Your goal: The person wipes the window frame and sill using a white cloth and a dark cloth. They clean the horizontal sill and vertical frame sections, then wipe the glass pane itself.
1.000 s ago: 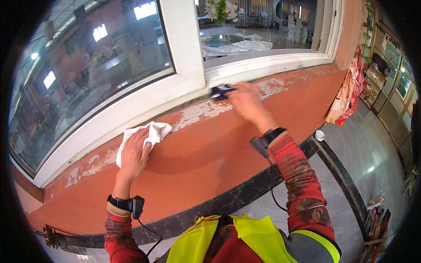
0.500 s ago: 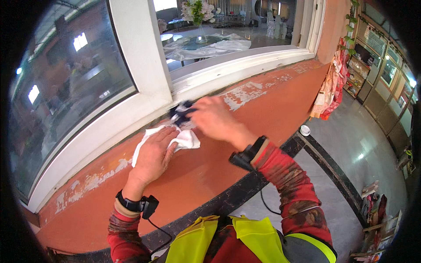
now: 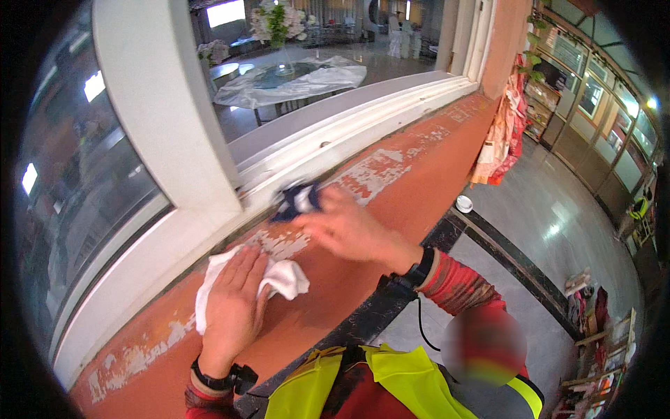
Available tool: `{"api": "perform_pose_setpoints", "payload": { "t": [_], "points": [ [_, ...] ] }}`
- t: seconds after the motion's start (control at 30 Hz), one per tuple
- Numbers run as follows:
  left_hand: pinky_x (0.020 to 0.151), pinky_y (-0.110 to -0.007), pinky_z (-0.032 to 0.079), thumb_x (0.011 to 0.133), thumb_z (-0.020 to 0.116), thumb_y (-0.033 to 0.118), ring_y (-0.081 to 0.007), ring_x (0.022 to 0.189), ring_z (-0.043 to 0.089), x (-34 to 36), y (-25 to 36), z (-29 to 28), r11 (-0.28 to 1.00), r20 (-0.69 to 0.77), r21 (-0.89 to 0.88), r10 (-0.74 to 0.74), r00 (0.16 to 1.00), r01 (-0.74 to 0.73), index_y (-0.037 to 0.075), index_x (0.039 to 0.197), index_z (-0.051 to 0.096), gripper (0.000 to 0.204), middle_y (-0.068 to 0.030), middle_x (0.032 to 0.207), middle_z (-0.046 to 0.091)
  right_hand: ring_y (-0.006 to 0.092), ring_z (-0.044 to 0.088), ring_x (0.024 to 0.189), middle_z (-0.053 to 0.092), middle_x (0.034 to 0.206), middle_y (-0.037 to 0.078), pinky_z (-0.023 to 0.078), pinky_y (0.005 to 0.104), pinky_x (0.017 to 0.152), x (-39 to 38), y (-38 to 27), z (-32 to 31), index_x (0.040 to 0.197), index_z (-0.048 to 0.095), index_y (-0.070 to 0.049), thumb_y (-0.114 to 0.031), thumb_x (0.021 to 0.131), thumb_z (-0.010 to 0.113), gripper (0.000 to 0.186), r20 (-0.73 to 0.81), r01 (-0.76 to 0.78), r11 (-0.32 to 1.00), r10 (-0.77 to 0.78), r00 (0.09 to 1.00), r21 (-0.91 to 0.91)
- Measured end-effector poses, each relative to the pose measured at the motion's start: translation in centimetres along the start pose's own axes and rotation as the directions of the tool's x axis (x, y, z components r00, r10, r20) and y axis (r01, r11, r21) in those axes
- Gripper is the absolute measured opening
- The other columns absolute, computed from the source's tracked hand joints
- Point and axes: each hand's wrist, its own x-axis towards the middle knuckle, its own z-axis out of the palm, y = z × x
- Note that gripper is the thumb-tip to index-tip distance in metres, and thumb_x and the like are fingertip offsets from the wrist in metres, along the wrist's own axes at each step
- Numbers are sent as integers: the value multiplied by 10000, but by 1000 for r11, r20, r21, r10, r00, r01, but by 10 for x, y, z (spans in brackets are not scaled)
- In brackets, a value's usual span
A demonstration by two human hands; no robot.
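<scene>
My left hand (image 3: 236, 297) presses a crumpled white cloth (image 3: 287, 278) against the orange ledge (image 3: 335, 276), fingers long and close together. Part of the cloth bunches up past the thumb, and the rest is under the palm. Farther right, my right hand (image 3: 349, 227) grips a dark blue and white cloth (image 3: 299, 201), smeared by motion. That cloth is at the lower edge of the white window frame (image 3: 272, 183), where the frame meets the ledge. Patches of peeled paint (image 3: 377, 171) run along this seam on both sides of my hands.
At the left stands a glass pane (image 3: 91, 160) in a thick white post. Through the window opening, a plastic-covered round table (image 3: 314, 78) shows. Red and cream fabric (image 3: 499, 140) hangs at the ledge's right end. A small white round object (image 3: 464, 204) sits near the black floor border.
My right hand has moved the dark cloth rightward along the bottom of the window frame. The left hand stays on the white cloth. The whole view has shifted.
</scene>
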Motion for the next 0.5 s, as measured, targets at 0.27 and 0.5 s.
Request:
{"api": "perform_pose_setpoints", "payload": {
  "t": [0.27, 0.5],
  "points": [
    [1108, -468, 417, 887, 657, 104, -384, 1322, 531, 4, 7, 2, 993, -26, -41, -109, 994, 108, -1, 1283, 627, 411, -189, 1387, 596, 377, 616, 1090, 701, 1199, 154, 421, 517, 1023, -36, 126, -68, 1066, 784, -172, -235, 953, 624, 205, -71, -259, 941, 249, 966, -217],
    [1080, -462, 443, 960, 580, 57, -426, 1268, 561, 47, 52, 18, 946, -85, -154, -301, 950, 285, 0, 1257, 637, 308, -205, 1350, 616, 404, 628, 968, 709, 970, 133, 490, 548, 802, -105, 295, -156, 972, 793, -169, -272, 936, 617, 207, -463, -589, 652, 383, 800, -478]
  ]
}}
